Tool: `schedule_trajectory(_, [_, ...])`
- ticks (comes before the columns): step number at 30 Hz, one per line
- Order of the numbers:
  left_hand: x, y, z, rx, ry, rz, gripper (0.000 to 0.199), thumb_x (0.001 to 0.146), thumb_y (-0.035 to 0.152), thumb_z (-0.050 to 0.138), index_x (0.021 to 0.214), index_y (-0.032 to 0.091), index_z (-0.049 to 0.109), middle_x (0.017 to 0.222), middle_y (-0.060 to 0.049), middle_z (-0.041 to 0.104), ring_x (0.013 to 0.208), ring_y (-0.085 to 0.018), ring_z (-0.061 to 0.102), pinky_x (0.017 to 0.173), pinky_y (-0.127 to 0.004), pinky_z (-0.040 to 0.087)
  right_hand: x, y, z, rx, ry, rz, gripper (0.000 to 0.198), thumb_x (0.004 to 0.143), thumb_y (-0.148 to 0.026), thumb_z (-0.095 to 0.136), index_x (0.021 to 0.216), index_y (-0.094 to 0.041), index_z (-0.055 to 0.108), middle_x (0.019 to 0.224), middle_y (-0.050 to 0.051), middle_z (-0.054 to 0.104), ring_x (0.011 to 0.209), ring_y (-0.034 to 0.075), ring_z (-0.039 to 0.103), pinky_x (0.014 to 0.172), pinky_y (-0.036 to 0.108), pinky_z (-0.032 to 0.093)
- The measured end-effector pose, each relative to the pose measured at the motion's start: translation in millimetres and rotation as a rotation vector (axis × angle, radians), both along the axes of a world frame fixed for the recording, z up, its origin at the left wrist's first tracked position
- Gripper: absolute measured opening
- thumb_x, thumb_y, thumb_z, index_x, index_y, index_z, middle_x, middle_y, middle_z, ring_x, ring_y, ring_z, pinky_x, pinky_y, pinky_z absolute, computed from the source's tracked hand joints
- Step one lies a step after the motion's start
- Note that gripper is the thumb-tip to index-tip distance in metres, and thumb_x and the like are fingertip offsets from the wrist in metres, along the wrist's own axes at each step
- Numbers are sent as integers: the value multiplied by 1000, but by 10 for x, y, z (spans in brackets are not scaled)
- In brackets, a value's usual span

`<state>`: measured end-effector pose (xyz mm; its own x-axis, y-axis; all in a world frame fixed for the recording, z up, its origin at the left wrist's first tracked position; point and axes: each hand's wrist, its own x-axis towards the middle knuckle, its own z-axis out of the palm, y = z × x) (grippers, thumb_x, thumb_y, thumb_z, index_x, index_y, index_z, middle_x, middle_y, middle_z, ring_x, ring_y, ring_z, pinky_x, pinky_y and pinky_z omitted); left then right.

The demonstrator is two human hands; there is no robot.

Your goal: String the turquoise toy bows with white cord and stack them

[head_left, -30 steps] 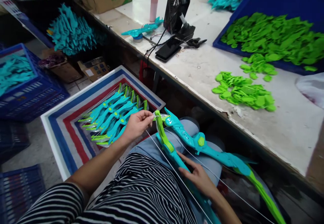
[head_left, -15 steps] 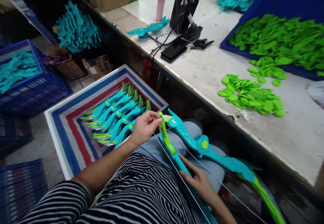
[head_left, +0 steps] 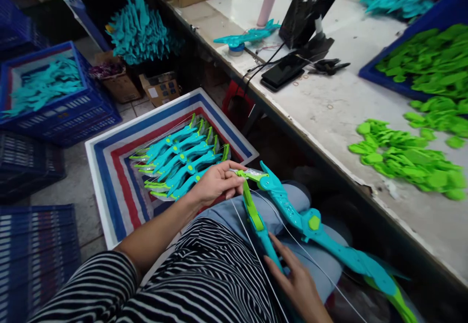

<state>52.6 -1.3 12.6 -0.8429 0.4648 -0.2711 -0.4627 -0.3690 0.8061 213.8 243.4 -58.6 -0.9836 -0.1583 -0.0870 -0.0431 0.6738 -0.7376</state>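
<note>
My left hand (head_left: 219,181) pinches the green tip of a teal and green toy bow (head_left: 252,211), where its white string meets the limb. The fingers hide that joint. Lower down, my right hand (head_left: 294,276) is closed around the bow's teal body, with the string running past on the near side. A second toy bow (head_left: 329,242) lies across my legs just beyond, strung, with a green hexagon on its grip and a clear plastic piece by its upper tip.
Several finished bows (head_left: 183,157) lie in a striped-lined white tray (head_left: 117,177) to the left. On the table (head_left: 318,118) are green parts (head_left: 409,155), a phone (head_left: 283,72), a black fan-like device (head_left: 307,13) and a pink bottle (head_left: 268,5). Blue crates (head_left: 62,104) hold teal parts.
The view has swung left, so everything sits farther right. My left hand stays at the bow tip, its fingers now more closed over it. My right hand keeps its hold lower down.
</note>
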Motion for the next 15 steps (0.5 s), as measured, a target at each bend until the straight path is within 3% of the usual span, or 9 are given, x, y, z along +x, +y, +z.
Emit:
schedule_trajectory(3, [-3,29,7,53,-8,-49,45,66,39,77,95,13,55,56,2,64,34,-4,43,38,-18,26,-336,-32,227,46,194,-14,33,87,-42,57,112,-23,67,99,8,68,83,21,68,62,26,58])
schedule_trajectory(6, [-1,74,19,85,10,-80,45,67,39,77,95,13,55,55,2,62,34,-4,42,40,-19,29,-828,-226,510,0,399,-25,29,89,-35,56,114,-25,65,99,7,68,85,20,67,72,31,57])
schedule_trajectory(9, [-7,98,20,109,41,-80,46,67,40,77,96,12,55,55,3,62,36,-4,43,41,-19,30,-1227,-511,717,-122,472,8,24,88,-30,59,110,-26,66,97,4,69,85,20,66,80,34,56])
schedule_trajectory(15, [-43,119,-43,145,42,-80,49,67,43,77,97,12,54,57,3,62,36,-5,44,41,-20,31,-1436,-702,740,-237,460,-41,11,84,-28,65,93,-25,70,89,3,70,80,19,66,77,36,56])
